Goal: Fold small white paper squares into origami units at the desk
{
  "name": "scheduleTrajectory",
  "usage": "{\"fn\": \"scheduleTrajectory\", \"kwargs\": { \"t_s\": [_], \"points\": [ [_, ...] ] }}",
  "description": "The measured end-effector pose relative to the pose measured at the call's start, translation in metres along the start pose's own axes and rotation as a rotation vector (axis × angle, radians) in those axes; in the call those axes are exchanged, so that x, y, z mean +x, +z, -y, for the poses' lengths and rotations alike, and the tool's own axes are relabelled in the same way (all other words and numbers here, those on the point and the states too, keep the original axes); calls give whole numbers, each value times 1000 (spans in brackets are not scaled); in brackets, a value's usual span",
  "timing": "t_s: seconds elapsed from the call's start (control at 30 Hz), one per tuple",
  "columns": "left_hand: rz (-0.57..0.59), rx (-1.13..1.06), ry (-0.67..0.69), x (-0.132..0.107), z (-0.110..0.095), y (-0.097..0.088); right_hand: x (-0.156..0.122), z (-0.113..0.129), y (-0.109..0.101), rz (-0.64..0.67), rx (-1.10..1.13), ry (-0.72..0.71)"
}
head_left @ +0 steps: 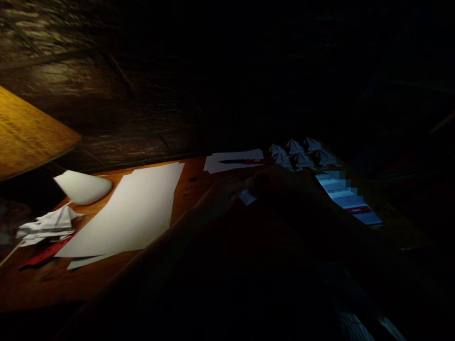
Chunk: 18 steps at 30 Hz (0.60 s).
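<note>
Mid-frame, I've got left hand (222,192) and right hand (265,180) at one small paper (248,197).
Too dark to tell finger spread or grip, tbh; right of centre: six folded papers (302,160), one phone (350,199).

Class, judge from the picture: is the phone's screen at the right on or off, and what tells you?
On. The phone's screen glows bluish, showing dark digits and a red bar.
</note>
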<state>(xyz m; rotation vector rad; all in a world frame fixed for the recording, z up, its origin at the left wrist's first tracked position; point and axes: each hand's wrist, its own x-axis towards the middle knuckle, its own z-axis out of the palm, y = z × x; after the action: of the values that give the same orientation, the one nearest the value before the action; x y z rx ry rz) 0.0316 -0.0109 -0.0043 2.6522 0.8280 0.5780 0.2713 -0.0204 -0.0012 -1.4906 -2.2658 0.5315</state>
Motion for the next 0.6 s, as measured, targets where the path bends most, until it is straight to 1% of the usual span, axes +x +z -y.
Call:
{"fn": "scheduleTrajectory", "kwargs": {
  "t_s": [0.13, 0.23, 0.33, 0.43, 0.6],
  "points": [
    [-5, 28, 74, 1, 8, 2, 2, -6, 2, 1, -20, -12],
    [0, -10, 122, 0, 13, 5, 1, -6, -2, 14, -7, -69],
    [-6, -35, 105, -2, 13, 6, -1, -5, -7, 49, 9, -124],
    [7, -17, 84, -3, 10, 5, -2, -3, -10, 70, 32, -136],
    [46, 5, 95, -2, 7, 2, -2, -2, -12, 78, 16, -152]
  ]
}}
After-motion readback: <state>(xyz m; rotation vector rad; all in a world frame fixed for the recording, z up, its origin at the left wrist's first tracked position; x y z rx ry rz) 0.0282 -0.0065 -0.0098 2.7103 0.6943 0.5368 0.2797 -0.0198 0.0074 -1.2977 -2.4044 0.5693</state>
